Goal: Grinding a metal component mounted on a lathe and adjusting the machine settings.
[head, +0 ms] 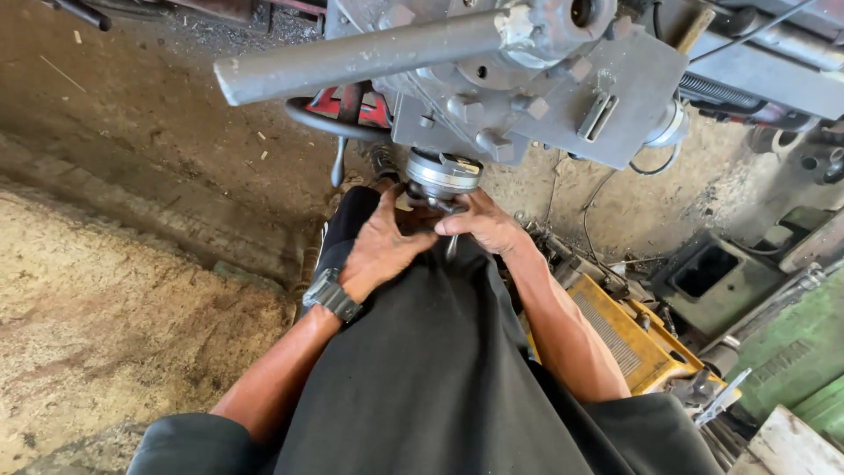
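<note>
A grey machine head [527, 97] with a long round lever bar [352, 57] hangs in front of me. Under it sits a round metal spindle collar [444, 171]. My left hand [382, 246], with a dark watch on the wrist, cups the underside of the collar. My right hand [483, 224] grips a thin metal tool just below the collar, fingers closed around it. Both hands touch each other beneath the spindle. The tool's tip is hidden between my fingers.
A yellow metal box [633, 339] lies on the floor at the right, beside green machine parts [791, 352] and a dark rectangular block [703, 268]. Dirty concrete floor [114, 290] spreads left. Cables hang under the machine head. My dark apron fills the lower middle.
</note>
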